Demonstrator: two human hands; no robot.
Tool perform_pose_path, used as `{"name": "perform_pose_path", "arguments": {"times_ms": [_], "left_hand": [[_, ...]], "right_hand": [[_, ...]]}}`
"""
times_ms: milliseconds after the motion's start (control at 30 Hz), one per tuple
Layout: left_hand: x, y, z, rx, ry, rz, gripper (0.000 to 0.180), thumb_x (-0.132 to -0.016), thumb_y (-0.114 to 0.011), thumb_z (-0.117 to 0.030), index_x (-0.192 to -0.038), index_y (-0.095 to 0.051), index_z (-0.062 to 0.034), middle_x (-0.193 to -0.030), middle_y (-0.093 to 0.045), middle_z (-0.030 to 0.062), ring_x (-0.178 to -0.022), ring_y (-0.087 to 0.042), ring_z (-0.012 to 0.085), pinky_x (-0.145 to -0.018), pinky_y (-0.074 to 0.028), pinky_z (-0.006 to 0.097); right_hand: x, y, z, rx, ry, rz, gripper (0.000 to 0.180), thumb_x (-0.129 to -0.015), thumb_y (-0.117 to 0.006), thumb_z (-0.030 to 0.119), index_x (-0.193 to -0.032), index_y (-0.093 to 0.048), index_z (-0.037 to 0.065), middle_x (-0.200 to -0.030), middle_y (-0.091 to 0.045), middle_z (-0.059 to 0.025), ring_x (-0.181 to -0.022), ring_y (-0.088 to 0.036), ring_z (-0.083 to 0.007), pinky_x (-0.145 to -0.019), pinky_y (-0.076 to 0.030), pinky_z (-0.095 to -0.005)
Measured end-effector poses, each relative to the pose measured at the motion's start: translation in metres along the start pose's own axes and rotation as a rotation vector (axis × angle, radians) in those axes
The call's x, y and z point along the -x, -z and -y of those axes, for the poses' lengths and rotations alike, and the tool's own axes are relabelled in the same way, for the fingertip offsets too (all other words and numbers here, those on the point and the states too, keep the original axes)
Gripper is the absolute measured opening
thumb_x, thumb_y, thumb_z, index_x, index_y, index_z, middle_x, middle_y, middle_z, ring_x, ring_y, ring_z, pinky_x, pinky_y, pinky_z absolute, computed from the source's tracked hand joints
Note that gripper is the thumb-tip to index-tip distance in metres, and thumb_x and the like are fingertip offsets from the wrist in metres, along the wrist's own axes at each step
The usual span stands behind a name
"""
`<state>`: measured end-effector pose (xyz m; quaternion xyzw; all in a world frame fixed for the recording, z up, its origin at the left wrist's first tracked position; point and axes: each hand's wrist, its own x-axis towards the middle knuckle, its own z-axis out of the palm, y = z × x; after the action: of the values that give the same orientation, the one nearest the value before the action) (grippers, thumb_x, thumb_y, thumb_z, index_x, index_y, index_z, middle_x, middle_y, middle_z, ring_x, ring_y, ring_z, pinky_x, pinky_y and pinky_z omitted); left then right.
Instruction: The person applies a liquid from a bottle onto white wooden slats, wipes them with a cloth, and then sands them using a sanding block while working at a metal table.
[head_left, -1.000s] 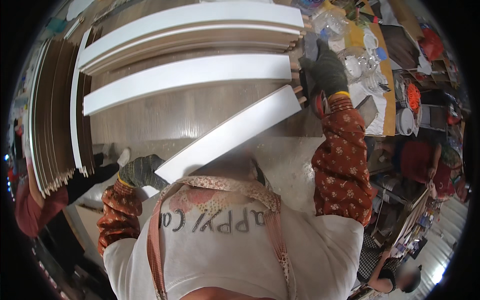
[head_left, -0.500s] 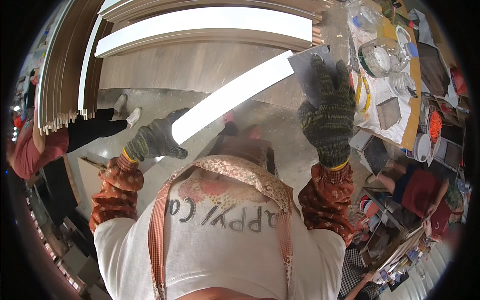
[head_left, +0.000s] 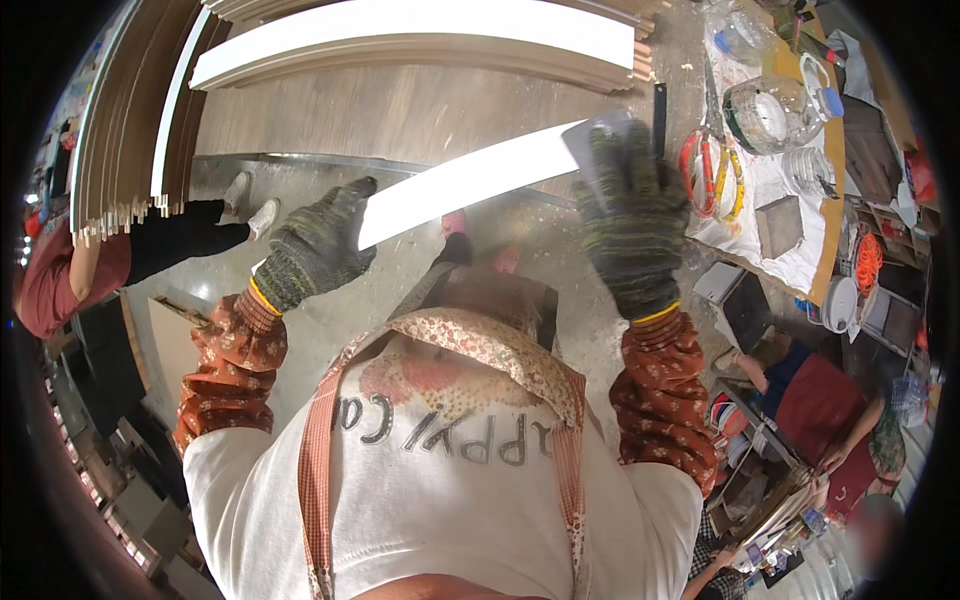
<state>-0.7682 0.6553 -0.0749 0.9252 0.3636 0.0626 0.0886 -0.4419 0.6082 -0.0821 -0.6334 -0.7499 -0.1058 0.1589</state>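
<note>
- Right now you hold a long white board [head_left: 470, 180] up in front of your chest, tilted so its right end sits higher than its left.
- Your left hand [head_left: 315, 250], in a dark knitted glove, is closed around the board's lower left end.
- Your right hand [head_left: 628, 215], gloved the same way, lies flat with fingers spread against the board's upper right end; you cannot tell whether the thumb wraps behind it.
- Beyond the board, more white boards [head_left: 420, 35] lie stacked on a wood-grain surface [head_left: 400, 110].
- Thin panels [head_left: 120, 120] stand on edge at the far left.
- Orange-handled scissors [head_left: 705, 175] and a clear plastic jar [head_left: 765, 115] rest on a cloth [head_left: 790, 250] to your right.
</note>
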Motion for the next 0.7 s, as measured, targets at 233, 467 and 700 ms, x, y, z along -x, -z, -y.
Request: {"name": "perform_pose_path", "arguments": {"times_ms": [233, 467, 700], "left_hand": [[0.003, -0.001, 0.001, 0.098, 0.23, 0.379, 0.055, -0.07, -0.064, -0.021, -0.116, -0.04, -0.0012, -0.087, -0.058, 0.0192, -0.072, -0.06, 0.0341, -0.063, -0.047, 0.042], [-0.008, 0.003, -0.002, 0.036, 0.236, 0.439, 0.059, -0.069, -0.065, -0.025, -0.118, -0.041, -0.0025, -0.087, -0.059, 0.0155, -0.071, -0.06, 0.0293, -0.063, -0.045, 0.039], [-0.011, 0.006, -0.003, 0.008, 0.219, 0.406, 0.057, -0.068, -0.065, -0.028, -0.116, -0.043, -0.0047, -0.088, -0.059, 0.0133, -0.074, -0.059, 0.029, -0.069, -0.042, 0.04]], "right_hand": [[-0.007, 0.012, 0.015, -0.112, 0.022, 0.189, 0.047, -0.087, -0.045, 0.022, -0.132, -0.038, 0.009, -0.137, -0.036, -0.0114, -0.123, -0.036, -0.0245, -0.095, -0.034, -0.034], [-0.007, 0.007, 0.045, -0.06, 0.019, 0.226, 0.049, -0.081, -0.052, 0.03, -0.125, -0.041, 0.012, -0.123, -0.04, -0.0097, -0.111, -0.04, -0.0232, -0.083, -0.036, -0.0387], [-0.002, 0.004, 0.048, 0.995, 0.251, 0.19, 0.054, -0.083, -0.054, 0.031, -0.125, -0.036, 0.002, -0.125, -0.041, -0.0138, -0.112, -0.043, -0.029, -0.096, -0.034, -0.0395]]}}
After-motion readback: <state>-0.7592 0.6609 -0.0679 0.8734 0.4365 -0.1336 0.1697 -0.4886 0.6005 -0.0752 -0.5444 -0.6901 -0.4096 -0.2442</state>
